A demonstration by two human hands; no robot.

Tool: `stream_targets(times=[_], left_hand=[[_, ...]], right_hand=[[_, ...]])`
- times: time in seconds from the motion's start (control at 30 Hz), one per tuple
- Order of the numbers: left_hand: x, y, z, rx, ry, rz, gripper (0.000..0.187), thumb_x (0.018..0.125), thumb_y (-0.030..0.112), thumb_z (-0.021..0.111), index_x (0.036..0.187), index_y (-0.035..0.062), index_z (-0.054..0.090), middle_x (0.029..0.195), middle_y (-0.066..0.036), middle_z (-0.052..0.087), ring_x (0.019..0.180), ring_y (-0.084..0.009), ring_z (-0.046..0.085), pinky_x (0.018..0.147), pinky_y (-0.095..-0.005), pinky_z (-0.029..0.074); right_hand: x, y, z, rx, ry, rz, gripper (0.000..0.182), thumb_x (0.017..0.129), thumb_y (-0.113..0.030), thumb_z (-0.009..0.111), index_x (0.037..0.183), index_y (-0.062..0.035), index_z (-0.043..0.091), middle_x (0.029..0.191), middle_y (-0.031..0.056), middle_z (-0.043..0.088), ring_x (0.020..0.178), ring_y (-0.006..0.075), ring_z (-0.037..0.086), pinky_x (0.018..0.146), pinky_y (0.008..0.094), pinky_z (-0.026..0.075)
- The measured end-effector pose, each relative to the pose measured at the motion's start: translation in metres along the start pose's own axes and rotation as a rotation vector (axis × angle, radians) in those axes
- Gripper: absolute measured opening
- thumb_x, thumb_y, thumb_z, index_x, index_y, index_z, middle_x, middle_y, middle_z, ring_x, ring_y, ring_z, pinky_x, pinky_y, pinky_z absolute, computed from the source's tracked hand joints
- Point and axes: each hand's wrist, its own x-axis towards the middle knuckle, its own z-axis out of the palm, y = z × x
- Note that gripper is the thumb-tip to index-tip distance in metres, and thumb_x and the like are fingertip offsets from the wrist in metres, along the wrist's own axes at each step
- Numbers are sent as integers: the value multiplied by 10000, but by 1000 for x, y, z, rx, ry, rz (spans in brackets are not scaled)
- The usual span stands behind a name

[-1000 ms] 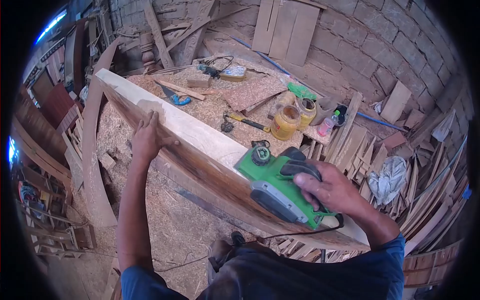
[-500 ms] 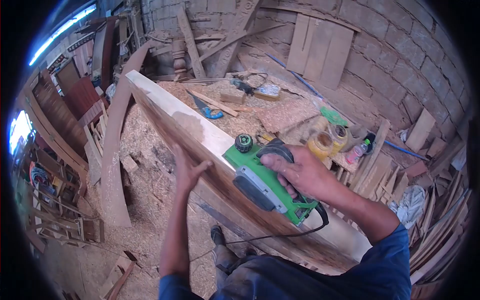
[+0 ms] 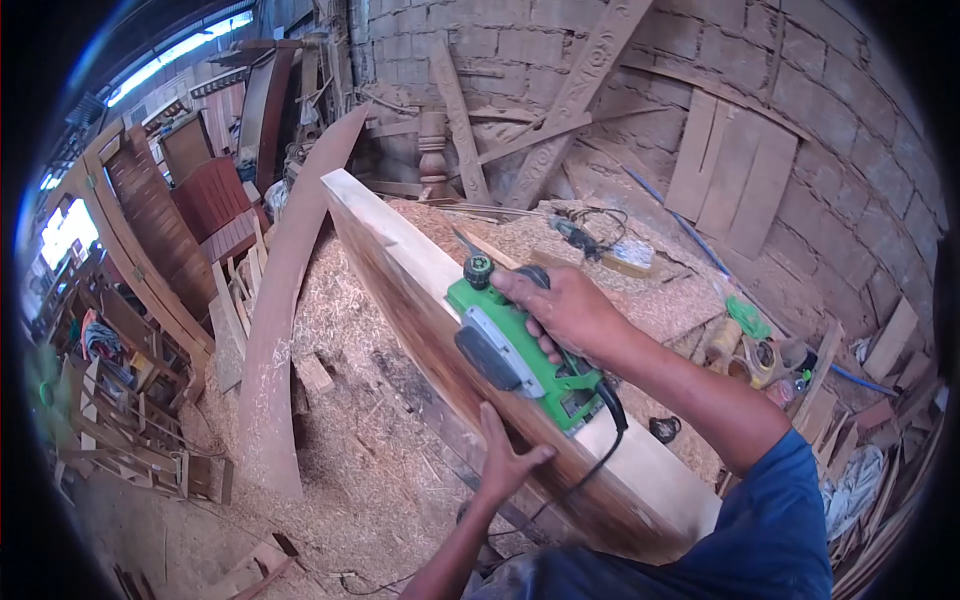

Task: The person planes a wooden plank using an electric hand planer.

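My right hand [image 3: 562,315] is wrapped around the handle of a green electric planer [image 3: 540,370], which sits on the pale upper edge of a long, thick wooden plank [image 3: 390,235]. The planer has a round black knob at its front and a black cord trailing from its rear. My left hand [image 3: 508,462] lies against the plank's brown side face, below the planer, with thumb and fingers spread and nothing held in it. The planer's underside, where it meets the wood, is hidden.
Wood shavings [image 3: 350,430] cover the ground. A curved board [image 3: 275,340] leans at left, near stacked furniture parts [image 3: 150,200]. Behind the plank lie a corded tool [image 3: 580,238] and yellow containers [image 3: 760,360]. Carved boards [image 3: 575,110] lean on the block wall [image 3: 840,140].
The planer has advanced along the plank toward its far end, with my right hand on it. My left hand has slid back along the side toward my body. The view has shifted.
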Motion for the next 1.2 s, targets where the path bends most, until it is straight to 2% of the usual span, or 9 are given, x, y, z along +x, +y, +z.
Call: stream_targets(times=[0.13, 0.33, 0.53, 0.63, 0.8, 0.83, 0.97, 1.07, 1.2], left_hand=[[7, 16, -23, 26, -51, -74, 1624, 696, 657, 965, 1681, -150, -43, 1764, -400, -1, 1675, -494, 66, 1365, -507, 166], [58, 5, -61, 249, 24, 65, 1702, 621, 656, 1001, 1673, -156, -63, 1752, -424, -19, 1664, -531, 68, 1359, -529, 184], [81, 6, -74, 228, -61, 71, 1822, 507, 718, 990, 1664, -148, -120, 1748, -431, -60, 1665, -536, 30, 1368, -533, 156], [82, -3, -68, 208, -76, 67, 1886, 458, 685, 1010, 1658, -113, -206, 1754, -414, -114, 1672, -507, -50, 1380, -518, 103], [79, -5, -66, 124, -13, 127, 1819, 508, 718, 978, 1670, -137, -129, 1765, -408, -84, 1674, -515, -11, 1379, -521, 86], [80, -7, -65, 132, 5, 149, 1823, 502, 719, 979, 1671, -138, -126, 1768, -403, -80, 1677, -507, -17, 1381, -516, 80], [80, -10, -62, 113, 32, 158, 1780, 538, 671, 1006, 1684, -136, -91, 1782, -385, -70, 1692, -455, -39, 1382, -478, 59], [82, -27, -55, 43, 48, 194, 1724, 593, 623, 1011, 1688, -134, -83, 1789, -372, -82, 1697, -431, -40, 1380, -462, 44], [69, -25, -50, -114, 10, 92, 1605, 707, 549, 995, 1694, -131, -71, 1801, -349, 34, 1688, -400, 114, 1364, -445, 156]], right_hand=[[69, -19, 28, 3, 12, -1, 777, 987, -708, 712, 692, 7, 636, 560, 67, 586, 431, 172, 598, 439, 344, 503], [148, -42, 62, -9, 10, -17, 763, 989, -686, 725, 656, -9, 611, 552, 85, 594, 428, 181, 605, 426, 353, 500], [239, -67, 98, 16, -37, -107, 715, 1015, -643, 715, 666, -32, 587, 555, 50, 570, 417, 164, 557, 414, 354, 471], [287, -76, 122, 66, -53, -203, 710, 1029, -629, 701, 651, -42, 574, 537, 36, 539, 405, 168, 527, 416, 367, 459], [316, -88, 138, 199, -82, -179, 657, 1025, -571, 739, 749, 9, 603, 633, 71, 577, 457, 183, 559, 414, 366, 490], [306, -87, 134, 203, -93, -167, 631, 1024, -541, 756, 794, 29, 609, 683, 81, 594, 484, 189, 573, 412, 370, 507], [198, -65, 90, 60, -106, -132, 684, 1033, -614, 704, 768, 12, 634, 586, 46, 552, 429, 154, 538, 409, 341, 469], [64, -32, 31, -87, -116, -53, 655, 1055, -608, 670, 772, -18, 648, 557, 21, 562, 412, 134, 542, 437, 327, 465], [-147, 6, -46, -130, -63, 58, 543, 1109, -533, 621, 837, -64, 651, 563, -27, 552, 447, 85, 539, 459, 301, 445]])
